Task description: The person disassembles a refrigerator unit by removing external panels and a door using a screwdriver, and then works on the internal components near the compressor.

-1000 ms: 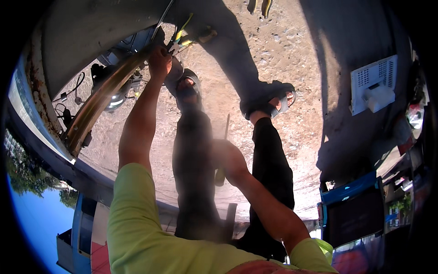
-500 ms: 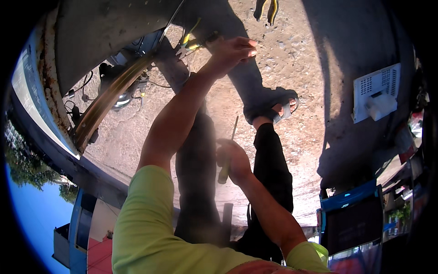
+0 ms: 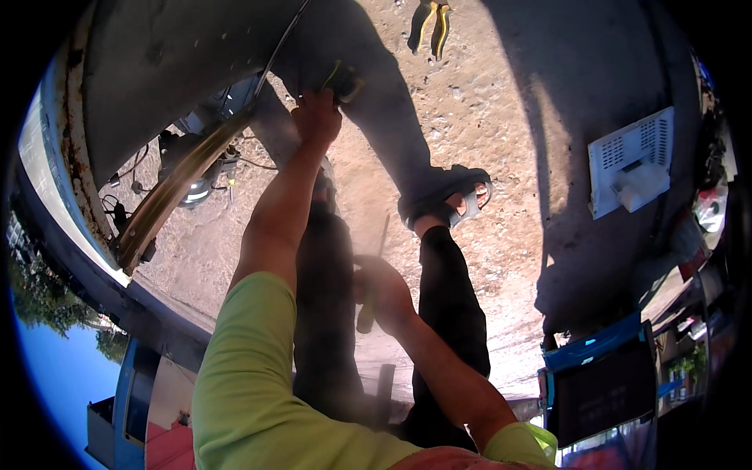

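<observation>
Near the top centre of the frame the left hand (image 3: 317, 117) is stretched out at the end of a bare forearm and rests on a small dark tool with yellow-green grips (image 3: 342, 81) that lies in shadow on the sandy, pebbled ground (image 3: 501, 94); its fingers are curled over the tool's near end, but whether they truly clasp it cannot be told. The tool looks short and stubby, black in the body with bright yellow-green at both ends. In the middle of the frame the right hand (image 3: 381, 291) is closed around the yellowish handle of a slim screwdriver (image 3: 374, 274), whose thin dark shaft points up toward the top of the frame. Just left of the left hand a long, curved brass-coloured metal strip (image 3: 176, 188) runs toward the lower left. A pair of yellow-handled pliers (image 3: 430, 22) lies at the top edge, well apart.
</observation>
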A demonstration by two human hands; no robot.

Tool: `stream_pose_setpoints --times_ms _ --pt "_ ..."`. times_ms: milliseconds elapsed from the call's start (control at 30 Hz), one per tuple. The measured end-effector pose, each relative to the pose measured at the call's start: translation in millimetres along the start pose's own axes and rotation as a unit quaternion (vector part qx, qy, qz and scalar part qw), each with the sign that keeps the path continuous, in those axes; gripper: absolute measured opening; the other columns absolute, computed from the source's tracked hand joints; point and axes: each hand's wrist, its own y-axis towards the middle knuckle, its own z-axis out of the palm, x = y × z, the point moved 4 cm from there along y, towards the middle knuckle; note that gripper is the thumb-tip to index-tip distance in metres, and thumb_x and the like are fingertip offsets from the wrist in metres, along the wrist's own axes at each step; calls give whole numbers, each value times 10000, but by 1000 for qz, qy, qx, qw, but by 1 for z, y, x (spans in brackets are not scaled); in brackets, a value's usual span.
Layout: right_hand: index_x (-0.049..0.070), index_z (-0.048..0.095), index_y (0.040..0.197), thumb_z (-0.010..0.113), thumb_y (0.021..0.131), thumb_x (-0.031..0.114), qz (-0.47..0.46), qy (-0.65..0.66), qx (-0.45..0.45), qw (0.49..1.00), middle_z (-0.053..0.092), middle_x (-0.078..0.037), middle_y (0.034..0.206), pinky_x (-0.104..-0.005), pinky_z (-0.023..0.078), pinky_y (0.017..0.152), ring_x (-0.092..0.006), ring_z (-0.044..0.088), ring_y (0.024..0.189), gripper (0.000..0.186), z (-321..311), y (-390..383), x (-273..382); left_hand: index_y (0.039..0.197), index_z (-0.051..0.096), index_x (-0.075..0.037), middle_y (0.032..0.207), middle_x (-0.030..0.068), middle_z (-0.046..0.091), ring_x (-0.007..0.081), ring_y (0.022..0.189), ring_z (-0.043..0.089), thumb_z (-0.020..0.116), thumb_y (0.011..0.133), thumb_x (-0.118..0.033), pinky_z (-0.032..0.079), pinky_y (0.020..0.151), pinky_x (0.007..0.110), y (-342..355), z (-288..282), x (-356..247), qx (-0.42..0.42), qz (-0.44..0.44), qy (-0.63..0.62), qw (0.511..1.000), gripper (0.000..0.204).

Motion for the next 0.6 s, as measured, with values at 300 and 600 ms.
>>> stream_pose_setpoints --times_ms 300,600 --pt "43 593 1248 593 1012 214 27 54 -23 998 619 -18 863 -261 493 632 -112 611 710 291 8 -12 16 965 710 -85 981 219 684 419 964 654 680 835 -279 523 820 546 51 -13 -73 -18 -123 -287 950 235" --pt "19 581 1259 590 1010 210 -22 56 49 997 619 -32 865 -277 491 651 -130 602 710 314 8 -17 29 893 699 -83 899 84 693 274 859 678 661 895 -250 540 741 386 124 -30 -209 -173 143 -90 970 171"
